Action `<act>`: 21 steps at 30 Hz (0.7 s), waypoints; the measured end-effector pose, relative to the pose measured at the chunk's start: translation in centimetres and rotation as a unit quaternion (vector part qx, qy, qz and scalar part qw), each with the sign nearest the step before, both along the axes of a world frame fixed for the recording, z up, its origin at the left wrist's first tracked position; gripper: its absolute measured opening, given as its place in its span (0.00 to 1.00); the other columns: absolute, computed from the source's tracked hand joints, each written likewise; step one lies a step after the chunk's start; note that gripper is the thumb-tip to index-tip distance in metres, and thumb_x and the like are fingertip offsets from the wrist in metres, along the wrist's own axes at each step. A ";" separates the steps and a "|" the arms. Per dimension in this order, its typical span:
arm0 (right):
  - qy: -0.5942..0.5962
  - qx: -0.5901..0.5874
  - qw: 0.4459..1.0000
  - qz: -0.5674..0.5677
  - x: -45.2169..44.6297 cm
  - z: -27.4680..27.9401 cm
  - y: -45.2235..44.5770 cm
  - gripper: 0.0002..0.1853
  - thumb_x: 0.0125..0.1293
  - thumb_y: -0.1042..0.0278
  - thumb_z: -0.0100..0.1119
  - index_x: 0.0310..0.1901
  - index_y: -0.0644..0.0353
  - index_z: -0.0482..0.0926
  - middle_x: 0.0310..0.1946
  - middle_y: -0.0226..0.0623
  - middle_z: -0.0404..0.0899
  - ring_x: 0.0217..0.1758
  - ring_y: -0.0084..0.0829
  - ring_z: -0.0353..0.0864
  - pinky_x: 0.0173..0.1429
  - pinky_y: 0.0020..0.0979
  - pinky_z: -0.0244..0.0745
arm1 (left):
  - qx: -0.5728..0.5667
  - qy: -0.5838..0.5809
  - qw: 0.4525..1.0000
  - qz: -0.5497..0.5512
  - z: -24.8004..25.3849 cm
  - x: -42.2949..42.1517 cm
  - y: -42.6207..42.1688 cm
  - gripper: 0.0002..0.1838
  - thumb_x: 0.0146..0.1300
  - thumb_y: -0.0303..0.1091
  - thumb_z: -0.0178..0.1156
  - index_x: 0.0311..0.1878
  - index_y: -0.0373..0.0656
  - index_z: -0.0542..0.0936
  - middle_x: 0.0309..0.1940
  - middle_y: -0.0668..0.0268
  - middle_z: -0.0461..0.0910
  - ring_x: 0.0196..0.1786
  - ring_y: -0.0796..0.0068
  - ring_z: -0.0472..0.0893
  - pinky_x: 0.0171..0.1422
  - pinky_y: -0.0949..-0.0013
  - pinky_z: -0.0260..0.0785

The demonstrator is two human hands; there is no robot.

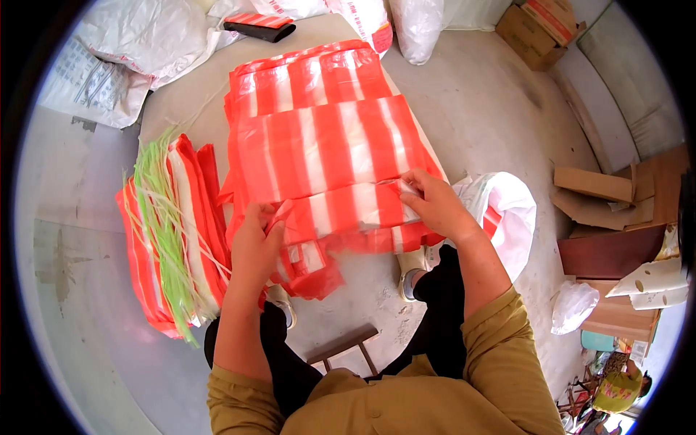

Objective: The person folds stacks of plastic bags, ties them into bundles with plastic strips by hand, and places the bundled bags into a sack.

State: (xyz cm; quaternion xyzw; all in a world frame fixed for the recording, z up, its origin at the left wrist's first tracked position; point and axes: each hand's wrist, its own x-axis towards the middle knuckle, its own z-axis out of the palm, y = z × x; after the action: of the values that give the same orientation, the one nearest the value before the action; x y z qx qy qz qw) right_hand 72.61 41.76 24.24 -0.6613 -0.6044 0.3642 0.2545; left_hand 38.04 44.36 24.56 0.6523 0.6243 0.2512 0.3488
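Red-and-white striped plastic bags (322, 145) lie in a flat stack on the table in front of me. My left hand (257, 239) pinches the near edge of the top striped plastic bag at its left end. Farther right, my right hand (438, 203) grips the same edge between thumb and fingers. Below that edge, some crumpled striped plastic (312, 268) hangs over the table's near side. Left of the stack sits a folded pile of striped bags (206, 217), with a bundle of green plastic strips (161, 232) draped across it.
White sacks (148, 36) crowd the far left, near a small black-and-striped roll (259, 27). A white bag (511, 217) stands open on the floor by my right arm. Cardboard boxes (533, 36) are at the far right, and a person (620, 391) is at lower right.
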 end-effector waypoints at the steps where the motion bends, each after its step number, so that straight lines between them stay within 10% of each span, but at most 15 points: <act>1: -0.020 0.005 1.000 -0.008 -0.2 0.1 -0.1 0.22 0.72 0.60 0.61 0.63 0.61 0.74 0.58 0.50 0.83 0.61 0.49 0.83 0.64 0.43 0.76 | 0.026 0.017 0.999 -0.006 -0.5 0.0 0.1 0.11 0.72 0.27 0.61 0.54 0.41 0.72 0.33 0.62 0.83 0.35 0.75 0.82 0.39 0.67 0.72; 10: -0.139 0.080 0.987 0.023 -1.3 0.2 -0.4 0.11 0.78 0.65 0.54 0.56 0.58 0.78 0.58 0.39 0.80 0.57 0.48 0.83 0.59 0.43 0.78 | 0.031 0.112 0.993 0.023 -0.1 0.5 0.1 0.14 0.74 0.41 0.60 0.53 0.41 0.75 0.42 0.50 0.87 0.46 0.46 0.86 0.49 0.53 0.76; 19: -0.071 0.091 0.992 0.060 -0.6 0.1 -0.6 0.14 0.74 0.67 0.60 0.58 0.56 0.82 0.61 0.36 0.76 0.59 0.43 0.81 0.61 0.40 0.78 | 0.025 0.181 0.983 0.033 1.9 0.2 -0.7 0.15 0.67 0.37 0.69 0.49 0.41 0.77 0.43 0.55 0.85 0.46 0.51 0.84 0.50 0.55 0.76; 21: -0.075 0.070 0.992 0.079 -0.5 1.2 -0.9 0.16 0.71 0.66 0.63 0.59 0.56 0.81 0.64 0.37 0.74 0.62 0.43 0.80 0.62 0.39 0.78 | 0.175 0.210 0.961 -0.040 1.6 -0.1 -1.3 0.18 0.60 0.34 0.72 0.51 0.42 0.78 0.50 0.56 0.83 0.52 0.51 0.82 0.56 0.53 0.74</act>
State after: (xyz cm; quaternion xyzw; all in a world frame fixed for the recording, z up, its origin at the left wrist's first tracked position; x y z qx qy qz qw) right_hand 72.11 40.83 25.42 -0.6176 -0.6959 0.2892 0.2251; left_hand 37.93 43.06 26.16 0.7660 0.6029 0.1993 0.0999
